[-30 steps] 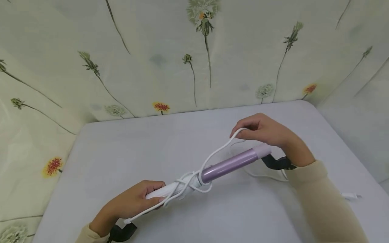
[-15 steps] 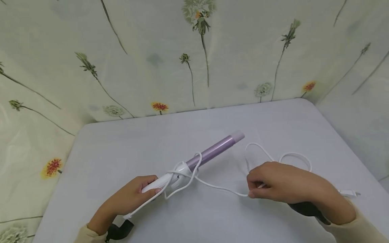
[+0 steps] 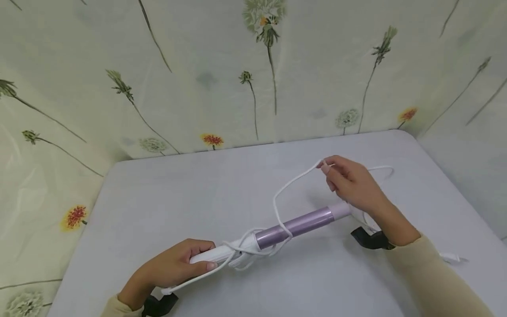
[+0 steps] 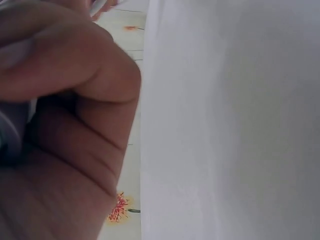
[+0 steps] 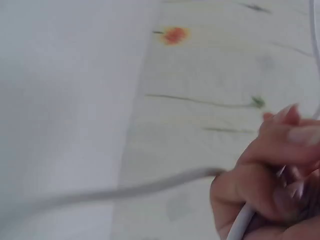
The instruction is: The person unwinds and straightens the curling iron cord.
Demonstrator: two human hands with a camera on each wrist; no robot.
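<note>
A curling iron (image 3: pixel 313 222) with a white handle and a shiny purple barrel is tilted over the table, its pale tip up and to the right. My left hand (image 3: pixel 174 264) grips the handle's lower end. White cord (image 3: pixel 285 187) runs from that end, winds loosely around the upper handle and crosses the barrel's base. Above the tip, my right hand (image 3: pixel 352 182) pinches the cord between thumb and fingers. In the right wrist view, the cord (image 5: pixel 125 192) passes through the curled fingers. The left wrist view shows curled fingers (image 4: pixel 75 70), with the handle mostly hidden.
More cord lies on the white table (image 3: pixel 178 193) behind the right wrist. The plug (image 3: pixel 453 258) rests at the right, beside the sleeve. A flower-printed cloth (image 3: pixel 198 101) hangs behind the table. Black wrist mounts (image 3: pixel 372 240) sit below the hands.
The right hand swung down to the right with the cord, then back up above the barrel tip. A cord loop now lies further along the barrel. The iron's tip rose, then dipped rightward.
</note>
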